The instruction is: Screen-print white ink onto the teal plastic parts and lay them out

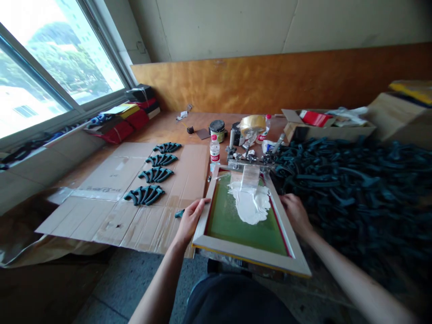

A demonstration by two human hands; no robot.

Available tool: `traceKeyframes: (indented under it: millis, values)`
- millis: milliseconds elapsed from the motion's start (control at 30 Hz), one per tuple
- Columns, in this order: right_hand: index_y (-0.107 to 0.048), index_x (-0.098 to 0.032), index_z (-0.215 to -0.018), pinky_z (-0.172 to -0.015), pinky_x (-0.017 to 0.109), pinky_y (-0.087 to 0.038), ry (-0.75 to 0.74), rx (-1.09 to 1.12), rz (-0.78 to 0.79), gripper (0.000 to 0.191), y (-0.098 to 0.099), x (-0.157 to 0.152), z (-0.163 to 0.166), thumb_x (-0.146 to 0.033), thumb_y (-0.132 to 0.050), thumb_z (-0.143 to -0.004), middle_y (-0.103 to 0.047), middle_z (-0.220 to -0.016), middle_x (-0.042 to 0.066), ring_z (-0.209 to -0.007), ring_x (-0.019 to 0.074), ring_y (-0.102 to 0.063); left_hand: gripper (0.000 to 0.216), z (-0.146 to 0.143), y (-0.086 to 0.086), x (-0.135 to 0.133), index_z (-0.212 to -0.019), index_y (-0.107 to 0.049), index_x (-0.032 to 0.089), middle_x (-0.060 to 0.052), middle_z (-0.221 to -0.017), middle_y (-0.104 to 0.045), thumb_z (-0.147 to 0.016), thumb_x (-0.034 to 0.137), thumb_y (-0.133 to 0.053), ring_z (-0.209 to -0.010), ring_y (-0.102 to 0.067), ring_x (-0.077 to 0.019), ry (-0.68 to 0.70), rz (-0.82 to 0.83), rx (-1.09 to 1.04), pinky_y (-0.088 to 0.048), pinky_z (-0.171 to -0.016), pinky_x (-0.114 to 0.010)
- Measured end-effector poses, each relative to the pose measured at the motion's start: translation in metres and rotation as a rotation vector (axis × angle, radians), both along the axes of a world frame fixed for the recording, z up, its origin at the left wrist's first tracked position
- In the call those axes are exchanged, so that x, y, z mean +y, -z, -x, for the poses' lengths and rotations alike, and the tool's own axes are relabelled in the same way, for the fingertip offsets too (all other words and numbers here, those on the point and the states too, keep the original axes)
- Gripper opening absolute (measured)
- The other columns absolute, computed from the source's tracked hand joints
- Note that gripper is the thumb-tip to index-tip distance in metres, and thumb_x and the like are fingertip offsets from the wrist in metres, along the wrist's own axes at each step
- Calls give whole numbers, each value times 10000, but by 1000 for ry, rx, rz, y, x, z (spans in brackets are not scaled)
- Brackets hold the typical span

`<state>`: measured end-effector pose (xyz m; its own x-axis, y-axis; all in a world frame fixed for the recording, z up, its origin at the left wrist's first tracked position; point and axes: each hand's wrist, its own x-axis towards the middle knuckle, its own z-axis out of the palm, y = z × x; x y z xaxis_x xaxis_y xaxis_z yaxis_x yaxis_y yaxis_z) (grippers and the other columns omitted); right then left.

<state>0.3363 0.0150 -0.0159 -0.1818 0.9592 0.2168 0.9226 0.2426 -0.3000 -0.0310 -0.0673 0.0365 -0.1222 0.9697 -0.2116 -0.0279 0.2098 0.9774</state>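
Observation:
A screen printing frame with green mesh lies in front of me, white paste spread over its far half. A clear flat squeegee stands in the paste. My left hand is closed at the frame's left side, thumb at the edge. Beside that hand shows the end of a dark green curved part, the rest hidden by the hand. My right hand is closed at the frame's right side, its fingertips partly hidden. A metal clamp holds the frame's far end.
Several rows of curved parts lie on flattened cardboard at left. A big heap of dark parts fills the right side. Behind the frame stand a water bottle, a jar and a tape roll. An open carton stands far right.

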Motion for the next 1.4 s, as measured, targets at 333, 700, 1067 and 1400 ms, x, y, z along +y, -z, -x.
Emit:
traceKeyframes:
  millis: [333, 700, 1067, 1400]
  values:
    - [-612, -167, -1028, -845, 366, -445, -334, -160, -54, 246, -58, 34, 103, -247, -662, -800, -615, -995, 102, -982, 265, -536, 671, 3, 70, -1, -1446, -417, 212, 33, -618, -599, -838, 470, -534, -574, -552, -154, 101, 50, 442, -367, -553, -226]
    - [-637, -212, -802, -720, 298, -428, -816, -103, 125, 200, -49, -18, 63, -97, -476, -835, -630, -780, 35, -811, 189, -548, 587, 3, 69, 0, -1362, -533, 228, -19, -758, -689, -820, 450, -562, -732, -634, -198, 84, 114, 424, -446, -660, -250]
    - [-660, -242, -1100, -801, 305, -482, -727, -11, 60, 250, -45, -17, 71, -216, -528, -890, -689, -953, 42, -905, 191, -612, 651, 0, 63, -1, -1327, -553, 176, -11, -680, -657, -763, 489, -637, -634, -607, -170, 40, 146, 157, -456, -568, -238]
    - [-595, -239, -1258, -716, 285, -459, -37, 76, -232, 411, -96, 68, 34, -454, -458, -935, -618, -1115, 78, -874, 201, -610, 578, -5, -44, 30, -937, -704, 139, -20, -696, -658, -800, 670, -519, -613, -584, -136, -93, -107, -28, -441, -557, -220]
